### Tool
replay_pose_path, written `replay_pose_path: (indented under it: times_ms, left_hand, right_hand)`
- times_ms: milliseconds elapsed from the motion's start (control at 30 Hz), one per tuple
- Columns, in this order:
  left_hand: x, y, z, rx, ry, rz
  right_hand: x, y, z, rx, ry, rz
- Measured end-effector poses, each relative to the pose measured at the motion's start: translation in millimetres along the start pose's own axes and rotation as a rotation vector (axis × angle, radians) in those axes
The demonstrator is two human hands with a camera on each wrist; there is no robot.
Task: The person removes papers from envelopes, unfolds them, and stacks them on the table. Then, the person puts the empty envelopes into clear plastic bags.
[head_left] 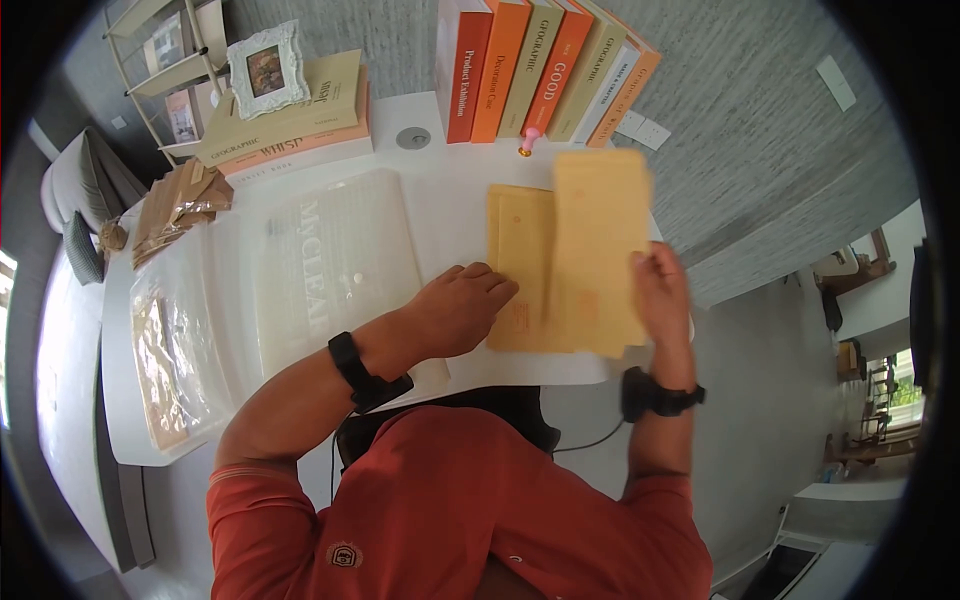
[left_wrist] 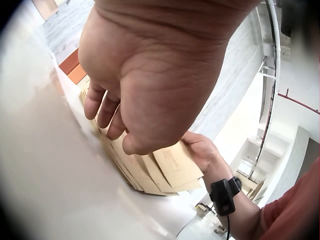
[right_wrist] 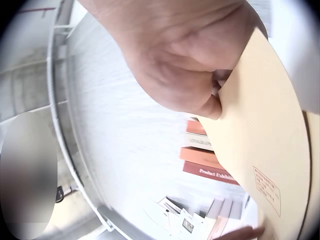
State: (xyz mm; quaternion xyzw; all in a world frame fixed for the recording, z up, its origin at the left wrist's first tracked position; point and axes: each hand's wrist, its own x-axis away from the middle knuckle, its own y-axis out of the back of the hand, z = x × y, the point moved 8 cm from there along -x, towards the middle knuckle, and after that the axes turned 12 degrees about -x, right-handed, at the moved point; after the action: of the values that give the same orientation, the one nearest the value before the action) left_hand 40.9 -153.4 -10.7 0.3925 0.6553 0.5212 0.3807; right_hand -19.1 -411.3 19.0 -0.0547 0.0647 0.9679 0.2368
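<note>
My right hand point(head_left: 661, 290) pinches a tan kraft envelope point(head_left: 600, 235) by its right edge, thumb on the near face in the right wrist view. A small printed box point(right_wrist: 267, 190) shows on that envelope. It overlaps a stack of like envelopes point(head_left: 520, 230) on the white table. At the stack's left side is my left hand point(head_left: 465, 308), fingertips touching the envelopes. From the left wrist view, its fingers point(left_wrist: 107, 111) reach loosely down over the layered stack point(left_wrist: 135, 167), with nothing gripped between them.
Left of the stack lie a clear plastic pack marked MyCLEAR point(head_left: 330, 265) and another clear bag point(head_left: 180, 340). Brown packets point(head_left: 180, 212) sit at the far left. Upright books point(head_left: 535, 75), a pink figure point(head_left: 530, 140), and flat books point(head_left: 290, 125) under a white frame point(head_left: 267, 72) line the back.
</note>
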Motion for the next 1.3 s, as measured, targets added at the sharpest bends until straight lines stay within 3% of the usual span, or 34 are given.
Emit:
replay_pose_path:
  times_ms: [67,133,200,233,267,300,367,533,633,733,833,867,967,1033,1067,1300]
  left_hand:
    - [15,27,0,-0.014,-0.01,-0.119]
    - [43,54,13,0.028,0.065,-0.178]
    - [87,79,48,0.117,0.204,-0.207]
    - [112,93,69,0.051,0.276,-0.274]
    - [136,94,99,0.108,0.485,-0.216]
    - [162,96,123,0.109,0.625,-0.276]
    - [199,100,150,0.02,0.779,-0.228]
    - [210,83,149,0.239,0.791,-0.232]
    - [198,80,142,0.241,0.767,-0.227]
    - [180,71,134,0.241,0.718,-0.185]
    - [168,69,134,0.097,0.705,-0.185]
    - [166,69,134,0.025,0.708,-0.186]
    - [171,67,130,-0.298,0.801,-0.205]
    - [178,61,133,-0.281,0.832,-0.089]
    - [181,55,133,-0.267,0.849,-0.03]
    - [175,43,118,-0.178,0.663,-0.167]
  right_hand:
    - [1,23,67,0.286,0.289,-0.053]
    - [10,27,115,0.547,0.302,-0.044]
    - [14,18,128,0.798,0.335,0.015]
    - [15,13,127,0.928,0.356,0.039]
    - [14,10,115,0.944,0.301,0.084]
    - [14,7,100,0.965,0.246,0.129]
    - [14,7,73,0.958,0.179,0.21]
    - [12,23,37,0.944,0.054,0.329]
    - [13,43,67,0.647,-0.04,0.078]
    - [29,-23,98,-0.395,0.013,0.074]
    - [36,-129,57,-0.459,-0.143,0.371]
    - [37,-157,30,-0.385,-0.278,0.463]
    - [33,-225,-17,-0.554,-0.452,0.574]
    - [34,-248,-36,-0.682,-0.589,0.577]
    - [34,-252,-37,-0.673,-0.57,0.583]
    - [40,-266,-44,-0.573,-0.424,0.611]
